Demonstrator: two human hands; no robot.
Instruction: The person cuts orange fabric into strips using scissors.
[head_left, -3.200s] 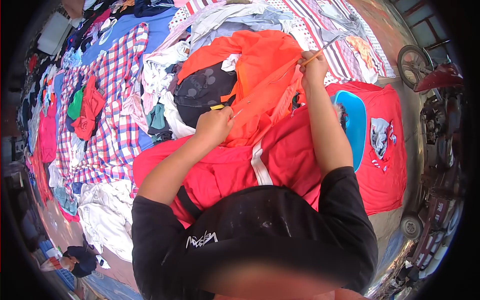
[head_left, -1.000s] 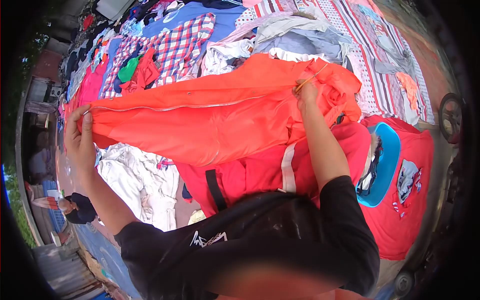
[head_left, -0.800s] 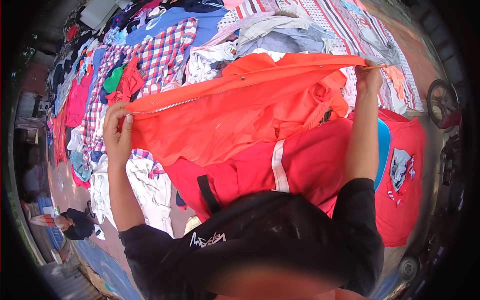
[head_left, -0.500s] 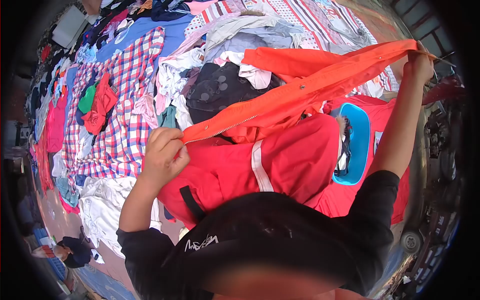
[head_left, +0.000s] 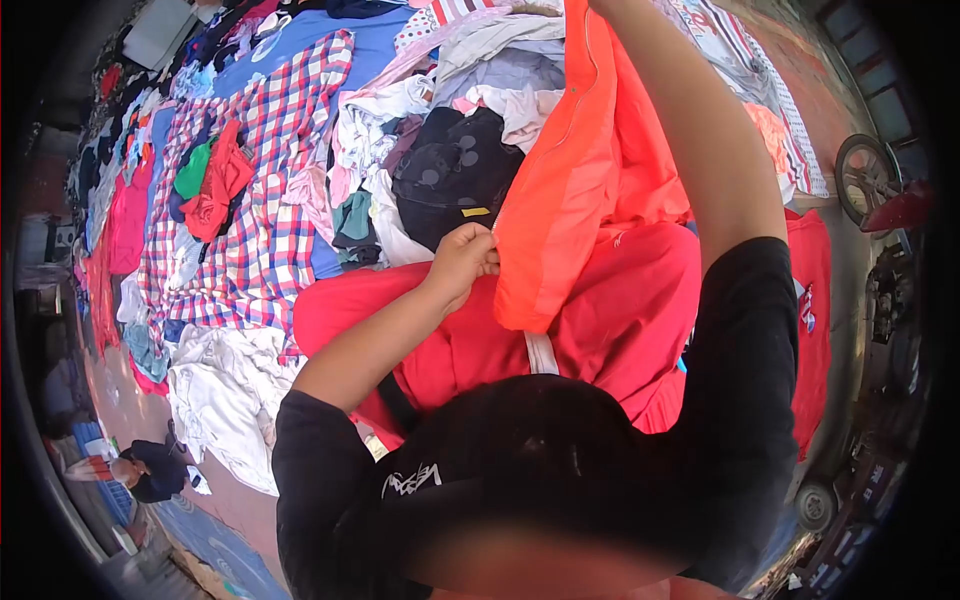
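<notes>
An orange jacket [head_left: 560, 190] with a zip and snap buttons along its front edge hangs stretched in front of me. Low on that edge, my left hand [head_left: 463, 265] pinches the cloth between thumb and fingers. My right hand [head_left: 606, 6] is raised at the top border of the view, holding the jacket's upper end; its fingers are mostly cut off. Beneath the jacket, red cloth [head_left: 450, 335] with a white stripe covers my lap. A black patterned garment [head_left: 450, 165] lies just beyond my left hand.
Heaped clothes spread ahead and left, with a checked cloth [head_left: 270, 235], a red garment [head_left: 218, 180] and a white garment [head_left: 225, 390]. Another person [head_left: 150, 470] is at the lower left. On the right are a wheel [head_left: 866, 182] and more red cloth [head_left: 812, 330].
My right hand has moved up and left, and my left hand right, so the jacket now hangs steeply instead of stretching sideways. The blue basin is now almost wholly hidden.
</notes>
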